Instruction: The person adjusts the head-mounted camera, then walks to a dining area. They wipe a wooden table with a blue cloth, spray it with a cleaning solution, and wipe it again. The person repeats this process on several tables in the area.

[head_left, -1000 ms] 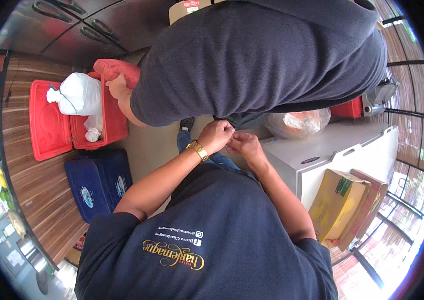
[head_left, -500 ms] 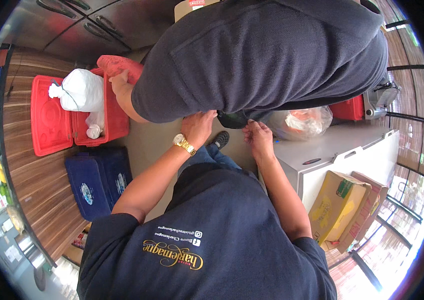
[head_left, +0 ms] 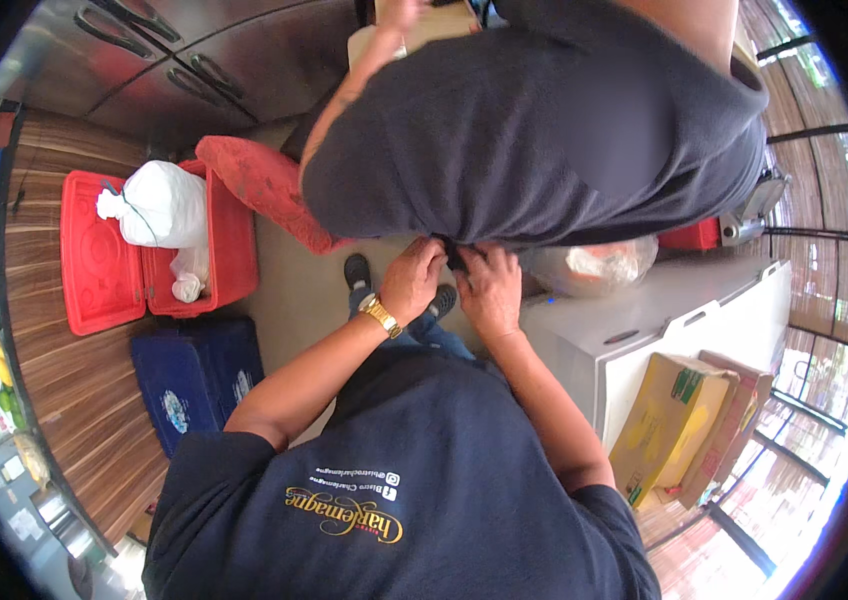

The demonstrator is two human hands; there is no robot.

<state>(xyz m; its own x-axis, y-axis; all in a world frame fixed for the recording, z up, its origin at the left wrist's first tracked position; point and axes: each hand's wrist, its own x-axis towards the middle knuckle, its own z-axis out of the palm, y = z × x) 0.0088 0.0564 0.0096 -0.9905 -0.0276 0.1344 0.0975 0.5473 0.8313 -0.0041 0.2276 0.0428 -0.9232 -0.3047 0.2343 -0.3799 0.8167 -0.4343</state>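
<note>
My left hand [head_left: 412, 284], with a gold watch [head_left: 382, 315] on its wrist, is closed in a pinch at the lower edge of a co-worker's dark shirt [head_left: 464, 150]. My right hand [head_left: 489, 292] is right beside it, its fingers bent over the same spot. Between the fingertips runs a narrow black cloth strip [head_left: 452, 252], mostly covered by my fingers and the shirt. The co-worker stands close in front of me, one bare arm [head_left: 349, 95] raised forward.
Left stand an open red cooler [head_left: 234, 245] with a white sack [head_left: 166, 203], and a blue bin [head_left: 179, 370]. A red mottled, soft-looking thing [head_left: 269, 190] leans beside the co-worker. Right are a white chest freezer [head_left: 584, 335], a clear plastic bag [head_left: 594, 268] and cardboard boxes [head_left: 669, 420].
My hands have come together, the right one moving left to meet the left, and the dark cloth between them has narrowed. The co-worker's left arm has lifted off the red thing and swung forward.
</note>
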